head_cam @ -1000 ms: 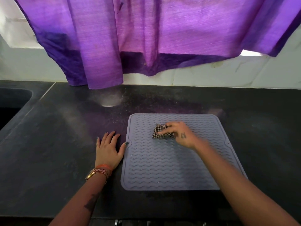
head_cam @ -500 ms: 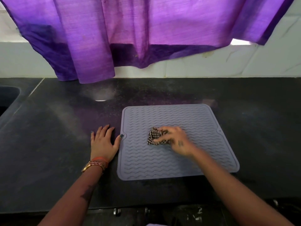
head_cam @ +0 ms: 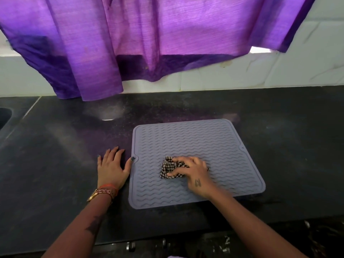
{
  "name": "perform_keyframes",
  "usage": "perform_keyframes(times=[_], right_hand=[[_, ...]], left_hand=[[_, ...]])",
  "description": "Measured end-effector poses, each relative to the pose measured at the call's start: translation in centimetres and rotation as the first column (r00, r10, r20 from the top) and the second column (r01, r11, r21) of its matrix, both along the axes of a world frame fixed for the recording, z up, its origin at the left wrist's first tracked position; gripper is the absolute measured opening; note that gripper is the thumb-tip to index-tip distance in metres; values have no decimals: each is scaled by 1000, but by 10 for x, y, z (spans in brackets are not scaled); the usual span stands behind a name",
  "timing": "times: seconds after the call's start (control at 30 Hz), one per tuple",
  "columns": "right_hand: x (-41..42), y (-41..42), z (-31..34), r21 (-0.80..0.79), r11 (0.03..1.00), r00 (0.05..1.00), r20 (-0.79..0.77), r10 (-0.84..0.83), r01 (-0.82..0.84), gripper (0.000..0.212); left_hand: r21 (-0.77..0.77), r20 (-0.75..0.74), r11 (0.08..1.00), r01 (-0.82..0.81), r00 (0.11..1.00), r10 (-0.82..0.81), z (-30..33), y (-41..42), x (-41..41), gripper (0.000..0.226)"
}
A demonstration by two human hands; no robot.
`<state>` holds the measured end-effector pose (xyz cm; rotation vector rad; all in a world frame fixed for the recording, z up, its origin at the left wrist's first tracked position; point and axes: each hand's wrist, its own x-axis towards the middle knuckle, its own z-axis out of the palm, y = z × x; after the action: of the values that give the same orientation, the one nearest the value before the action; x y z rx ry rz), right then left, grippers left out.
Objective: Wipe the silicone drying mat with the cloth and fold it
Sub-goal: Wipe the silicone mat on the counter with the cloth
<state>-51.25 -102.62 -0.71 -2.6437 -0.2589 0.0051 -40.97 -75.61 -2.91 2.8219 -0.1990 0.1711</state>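
Note:
A grey-lilac silicone drying mat (head_cam: 195, 142) with wavy ridges lies flat and unfolded on the dark countertop. My right hand (head_cam: 193, 174) presses a bunched black-and-white checked cloth (head_cam: 168, 169) onto the mat's middle, fingers closed over it. My left hand (head_cam: 112, 167) lies flat on the counter just left of the mat, fingers spread, its thumb tip touching the notch in the mat's left edge.
The black stone countertop (head_cam: 55, 164) runs left to a sink (head_cam: 4, 118) at the far left edge. A purple curtain (head_cam: 149, 43) hangs over the white tiled wall behind. The counter's front edge (head_cam: 186, 237) is close below my arms.
My right hand has slid the cloth toward me along the mat, from its upper part to its middle. The left hand has stayed in place. The camera view has shifted slightly.

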Motion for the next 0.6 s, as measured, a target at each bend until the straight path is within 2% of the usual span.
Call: perform_keyframes(times=[0.13,0.23,0.3,0.43,0.6], right_hand=[[7,-3,8,-2,999,997,-59,39,-39,76],[12,-10,19,109,993,987,-147,64,-48,70],[2,-11,19,149,986,986,-139,89,-68,67],[-33,2,2,30,999,999,10,41,-41,73],[-21,-2,16,55,994,993,-73,95,-91,64]], left_hand=[[-2,-9,1000,7,1000,-7,1,1,0,54],[0,-16,1000,6,1000,-6,2,0,-2,56],[1,-15,1000,5,1000,-5,2,0,-2,63],[-2,-14,1000,7,1000,-7,4,0,-2,70],[3,-29,1000,8,1000,-8,7,-1,-4,73]])
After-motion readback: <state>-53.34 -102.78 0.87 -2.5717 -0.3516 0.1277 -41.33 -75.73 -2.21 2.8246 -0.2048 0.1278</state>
